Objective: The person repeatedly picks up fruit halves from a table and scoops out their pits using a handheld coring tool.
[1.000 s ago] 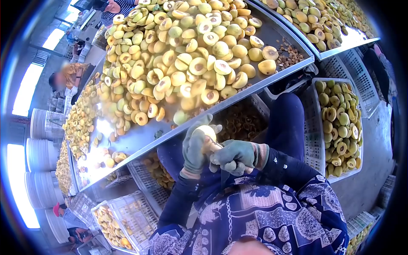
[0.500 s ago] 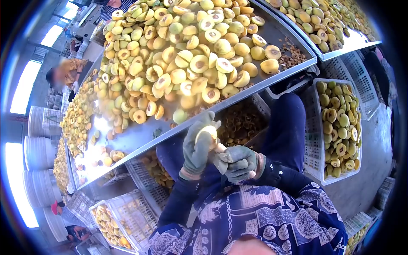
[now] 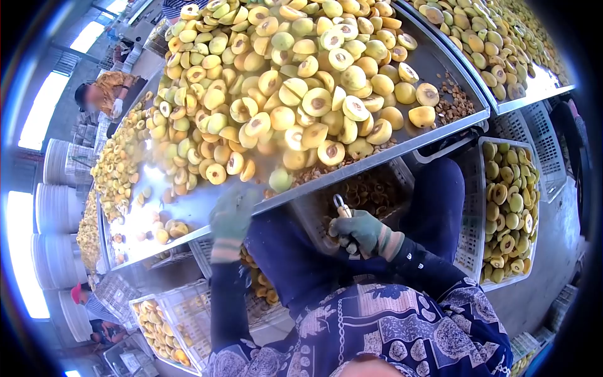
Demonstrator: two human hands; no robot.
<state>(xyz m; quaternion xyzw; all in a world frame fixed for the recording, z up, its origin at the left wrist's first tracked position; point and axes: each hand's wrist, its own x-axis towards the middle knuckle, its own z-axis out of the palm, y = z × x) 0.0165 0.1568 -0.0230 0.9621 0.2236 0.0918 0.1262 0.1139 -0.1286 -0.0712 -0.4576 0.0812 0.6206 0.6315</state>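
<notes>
My right hand (image 3: 363, 232), in a grey-green glove, is closed around the handle of a loop-tipped pitting tool (image 3: 343, 209). Its metal ring points up and away from my lap, with no fruit on it. At the front edge of the metal table (image 3: 326, 180), my left hand (image 3: 233, 217) is gloved too and smeared by motion. Its fingers reach over the edge, and I cannot make out whether they hold anything. Halved yellow peaches (image 3: 282, 117), many with brown pit centres showing, lie heaped on the table beyond both hands.
Loose pits (image 3: 453, 103) lie at the table's right corner. Below the edge, a bin (image 3: 402, 173) contains brown scraps. Crates of peach halves stand at right (image 3: 482, 213) and lower left (image 3: 164, 314). A co-worker (image 3: 110, 94) sits at far left, near stacked white baskets (image 3: 53, 207).
My hands have parted. The left moved left to the table edge, and the peach half it held is no longer seen in it. The right keeps the tool, its ring now exposed.
</notes>
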